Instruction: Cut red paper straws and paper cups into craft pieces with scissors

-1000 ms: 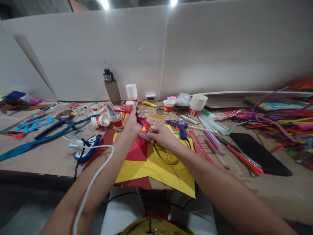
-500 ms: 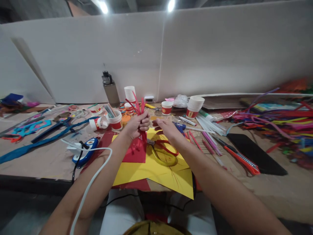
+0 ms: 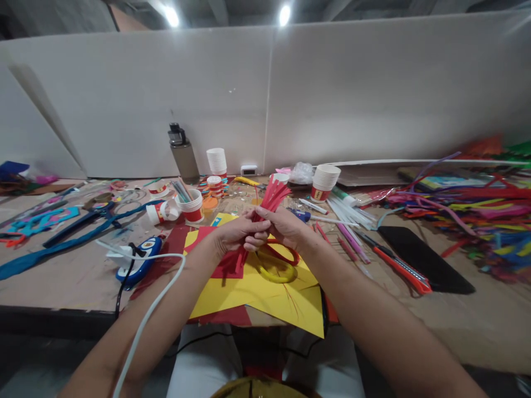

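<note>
Both hands meet over the middle of the table around a bundle of red paper strips. My left hand is closed on the lower part of the bundle. My right hand grips it from the right, fingers curled against the left hand. The strips fan out upward above the fingers, and their lower ends hang below the hands. Under the hands lie yellow paper sheets, a red paper sheet and scissors with red and yellow handles.
A blue glue gun with a white cable lies at left. Paper cups, a grey bottle, straws, a red utility knife, a black phone and a heap of coloured pipe cleaners crowd the table.
My right hand let go of the scissors, which now lie on the yellow paper, and joined the left hand on the red strips. The bundle moved right and closer to me.
</note>
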Demonstrator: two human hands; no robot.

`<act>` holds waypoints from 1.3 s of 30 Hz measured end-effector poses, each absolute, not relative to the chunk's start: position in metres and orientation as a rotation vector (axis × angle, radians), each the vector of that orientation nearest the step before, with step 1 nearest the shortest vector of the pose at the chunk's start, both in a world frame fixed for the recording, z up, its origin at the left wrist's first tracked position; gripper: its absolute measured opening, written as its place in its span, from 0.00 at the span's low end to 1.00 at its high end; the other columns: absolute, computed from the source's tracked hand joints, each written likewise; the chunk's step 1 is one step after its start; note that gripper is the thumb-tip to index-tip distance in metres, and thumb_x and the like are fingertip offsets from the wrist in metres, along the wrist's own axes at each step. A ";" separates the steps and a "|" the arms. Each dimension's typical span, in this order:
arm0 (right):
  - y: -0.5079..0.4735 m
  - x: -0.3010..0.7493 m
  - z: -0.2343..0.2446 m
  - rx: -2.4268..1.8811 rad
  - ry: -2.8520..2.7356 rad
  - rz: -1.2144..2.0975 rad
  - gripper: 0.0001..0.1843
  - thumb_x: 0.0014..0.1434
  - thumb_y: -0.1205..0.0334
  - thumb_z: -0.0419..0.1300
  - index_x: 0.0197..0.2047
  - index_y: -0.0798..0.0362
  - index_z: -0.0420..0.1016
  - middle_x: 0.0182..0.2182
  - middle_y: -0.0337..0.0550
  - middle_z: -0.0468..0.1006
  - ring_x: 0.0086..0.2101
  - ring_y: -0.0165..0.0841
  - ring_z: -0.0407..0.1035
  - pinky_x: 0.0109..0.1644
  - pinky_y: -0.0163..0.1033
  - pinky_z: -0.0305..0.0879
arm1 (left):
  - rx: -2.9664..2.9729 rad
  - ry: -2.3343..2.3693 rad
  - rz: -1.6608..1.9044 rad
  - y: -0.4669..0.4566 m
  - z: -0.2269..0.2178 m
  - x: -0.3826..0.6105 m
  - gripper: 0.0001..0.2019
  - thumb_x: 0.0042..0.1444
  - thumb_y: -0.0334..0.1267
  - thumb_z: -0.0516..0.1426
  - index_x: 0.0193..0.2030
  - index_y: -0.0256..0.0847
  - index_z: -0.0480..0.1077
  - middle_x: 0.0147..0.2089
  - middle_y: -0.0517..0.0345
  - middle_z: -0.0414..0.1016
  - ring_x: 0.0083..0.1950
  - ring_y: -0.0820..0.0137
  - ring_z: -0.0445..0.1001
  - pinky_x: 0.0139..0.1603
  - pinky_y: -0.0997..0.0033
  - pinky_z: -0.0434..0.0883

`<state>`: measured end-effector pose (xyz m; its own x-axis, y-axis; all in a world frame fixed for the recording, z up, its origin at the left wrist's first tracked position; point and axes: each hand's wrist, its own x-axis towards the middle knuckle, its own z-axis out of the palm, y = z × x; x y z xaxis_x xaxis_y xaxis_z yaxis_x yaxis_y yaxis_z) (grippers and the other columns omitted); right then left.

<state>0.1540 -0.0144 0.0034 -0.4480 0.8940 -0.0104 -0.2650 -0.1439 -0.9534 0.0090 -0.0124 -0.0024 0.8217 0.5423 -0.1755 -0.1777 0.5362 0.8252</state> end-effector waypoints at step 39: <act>0.001 0.168 0.007 -0.904 -1.345 1.528 0.17 0.44 0.50 0.67 0.28 0.55 0.71 0.16 0.37 0.69 0.19 0.29 0.64 0.25 0.36 0.62 | 0.888 0.432 0.825 -0.005 -0.011 0.019 0.09 0.60 0.34 0.51 0.41 0.32 0.70 0.30 0.52 0.71 0.25 0.76 0.68 0.24 0.77 0.67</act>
<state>0.1679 0.0006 0.0071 -0.3451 0.9381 0.0300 -0.1488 -0.0231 -0.9886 0.0191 -0.0051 -0.0112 0.6230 0.7822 -0.0045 -0.4485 0.3618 0.8173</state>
